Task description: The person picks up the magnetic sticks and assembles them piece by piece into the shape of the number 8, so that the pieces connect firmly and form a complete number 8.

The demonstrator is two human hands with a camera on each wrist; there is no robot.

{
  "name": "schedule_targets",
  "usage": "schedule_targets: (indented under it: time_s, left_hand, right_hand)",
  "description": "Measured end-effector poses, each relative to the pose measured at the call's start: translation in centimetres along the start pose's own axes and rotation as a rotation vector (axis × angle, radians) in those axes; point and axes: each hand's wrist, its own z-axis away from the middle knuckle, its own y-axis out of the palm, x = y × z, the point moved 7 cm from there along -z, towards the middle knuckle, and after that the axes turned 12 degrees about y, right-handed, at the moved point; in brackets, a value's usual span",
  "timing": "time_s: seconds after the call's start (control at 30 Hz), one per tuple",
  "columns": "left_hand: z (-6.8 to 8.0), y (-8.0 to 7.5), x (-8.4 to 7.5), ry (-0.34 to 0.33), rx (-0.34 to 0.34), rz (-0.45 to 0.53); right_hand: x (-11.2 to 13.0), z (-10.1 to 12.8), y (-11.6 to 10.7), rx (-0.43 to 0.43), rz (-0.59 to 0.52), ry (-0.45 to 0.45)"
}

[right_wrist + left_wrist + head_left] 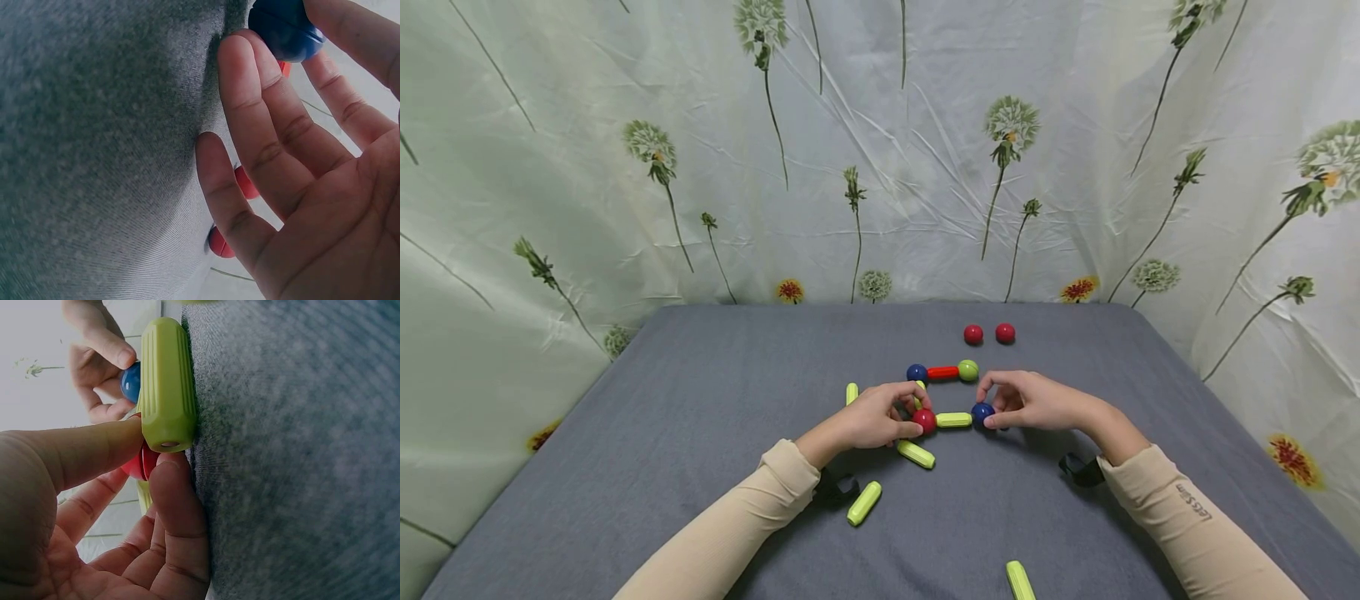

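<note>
Sleeves (730, 533) foremost, our left hand (876, 417) is pinching a red ball (926, 421), right hand (1047, 402) a blue ball (982, 415), overpulling risking rod (953, 420) separation.

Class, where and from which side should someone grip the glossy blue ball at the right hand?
Probably pinch the blue ball across its near and far faces, coming from the right, where the right hand is: the ball is round, and a yellow-green ribbed rod occupies its left side.
</note>
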Motion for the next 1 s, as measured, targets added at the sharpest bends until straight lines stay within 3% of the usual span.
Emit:
schedule_targets:
  time_s: [0.67, 1.0]
  left_hand:
    - [-0.3, 0.1, -0.1, -0.018, 0.016, 0.006]
    - [-1.1, -0.9, -0.3, -0.035, 0.038, -0.006]
  right_hand:
    - [-0.6, 0.0, 0.1, 0.003, -0.001, 0.007]
    - [-0.5, 0.2, 0.1, -0.008, 0.002, -0.003]
